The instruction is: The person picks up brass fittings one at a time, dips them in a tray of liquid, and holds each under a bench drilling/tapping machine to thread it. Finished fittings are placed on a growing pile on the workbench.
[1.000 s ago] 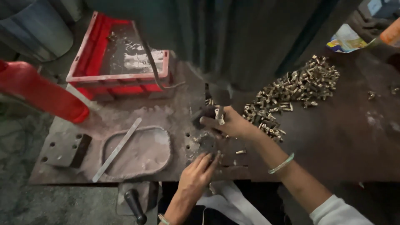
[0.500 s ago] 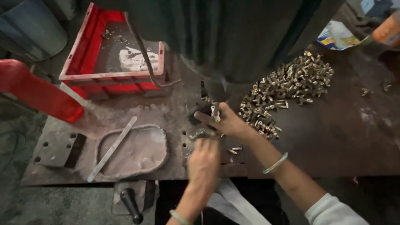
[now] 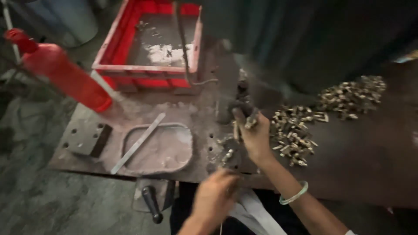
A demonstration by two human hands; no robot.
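The right hand (image 3: 254, 135) is at the middle of the metal workbench (image 3: 365, 161), fingers closed around a few small brass parts (image 3: 250, 123) and pressed against a dark fixture (image 3: 241, 102) that stands upright on the surface. A pale green bangle (image 3: 294, 194) sits on that wrist. The left hand (image 3: 214, 196) is at the near edge of the bench, blurred; fingers appear curled, but whether they hold anything cannot be told.

A loose heap of small brass pieces (image 3: 294, 135) lies just right of the right hand, touching the bench surface, and a second heap (image 3: 352, 93) lies further toward the far right edge. A few stray pieces (image 3: 226, 152) lie between the two hands.

A red plastic crate (image 3: 150, 72) stands at the far left corner, with white residue and a few parts inside. A red cylinder (image 3: 58, 72) leans beyond the left edge. A shallow metal tray (image 3: 185, 152) sits near the front left, dusted with powder, a flat metal strip (image 3: 138, 142) lying tilted across its rim. A drilled steel block (image 3: 87, 137) rests at the left edge. A black handle (image 3: 152, 204) hangs below the near edge.
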